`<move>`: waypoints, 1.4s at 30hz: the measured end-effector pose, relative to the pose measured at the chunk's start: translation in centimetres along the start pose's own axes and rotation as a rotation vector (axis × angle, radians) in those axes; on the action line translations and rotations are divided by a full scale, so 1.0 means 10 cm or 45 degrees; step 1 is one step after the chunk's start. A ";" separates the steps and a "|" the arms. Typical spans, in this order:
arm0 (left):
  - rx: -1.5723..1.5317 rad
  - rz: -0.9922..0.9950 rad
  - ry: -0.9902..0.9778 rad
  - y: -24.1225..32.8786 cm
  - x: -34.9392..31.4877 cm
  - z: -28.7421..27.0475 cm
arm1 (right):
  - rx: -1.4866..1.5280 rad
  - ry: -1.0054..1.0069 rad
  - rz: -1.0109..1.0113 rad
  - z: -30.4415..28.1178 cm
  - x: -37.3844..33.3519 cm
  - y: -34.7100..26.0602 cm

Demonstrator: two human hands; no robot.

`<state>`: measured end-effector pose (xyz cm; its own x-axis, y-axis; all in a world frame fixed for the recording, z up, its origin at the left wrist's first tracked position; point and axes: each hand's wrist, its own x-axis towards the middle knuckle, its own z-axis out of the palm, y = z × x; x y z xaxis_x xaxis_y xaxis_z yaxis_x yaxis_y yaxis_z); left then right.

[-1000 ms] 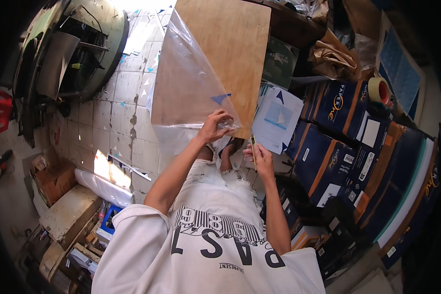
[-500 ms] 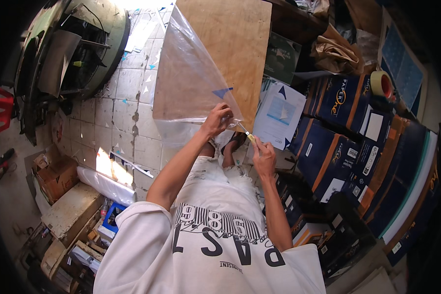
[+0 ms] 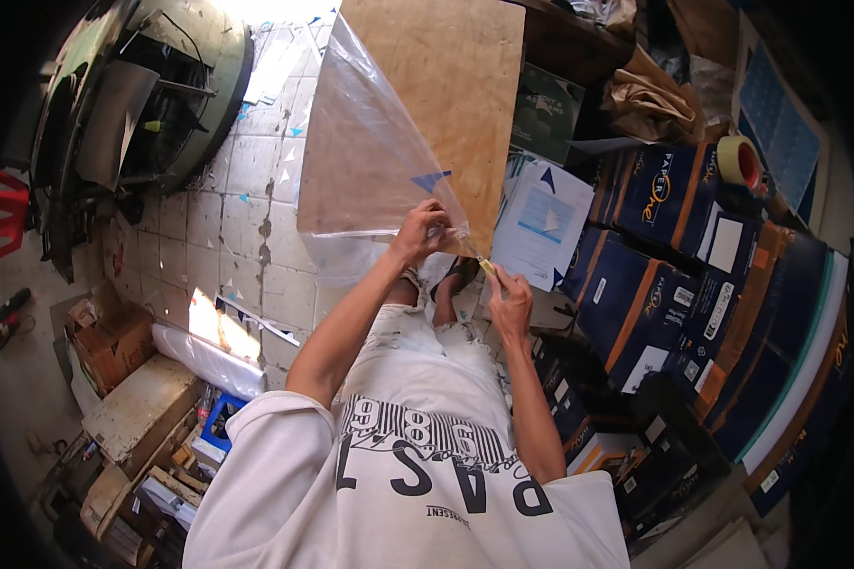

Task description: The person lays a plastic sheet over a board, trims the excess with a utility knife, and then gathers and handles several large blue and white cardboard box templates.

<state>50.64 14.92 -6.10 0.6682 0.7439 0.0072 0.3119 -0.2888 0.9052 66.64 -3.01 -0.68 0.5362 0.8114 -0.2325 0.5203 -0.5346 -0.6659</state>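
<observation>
Clear film is pinched by the left hand; the knife is held by the right hand. The film is best kept taut between them.

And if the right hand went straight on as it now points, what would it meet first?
Probably the clear film, near its corner by the left hand; the right hand, holding a yellow-handled tool, points there, though depth is unclear.
</observation>
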 end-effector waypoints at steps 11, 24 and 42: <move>-0.058 -0.192 -0.106 0.02 0.10 -0.07 | 0.093 0.000 0.028 0.14 0.09 -0.02; -0.242 -0.368 0.062 -0.02 0.12 0.03 | 0.070 -0.026 0.039 0.15 0.11 -0.13; 0.170 -0.263 0.118 0.21 0.20 0.12 | 0.286 0.159 0.019 0.29 0.26 -0.17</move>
<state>53.41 15.09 -4.66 0.5181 0.8458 -0.1276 0.5256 -0.1971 0.8276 65.18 0.71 -2.20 0.6281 0.7608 -0.1635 0.3585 -0.4693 -0.8070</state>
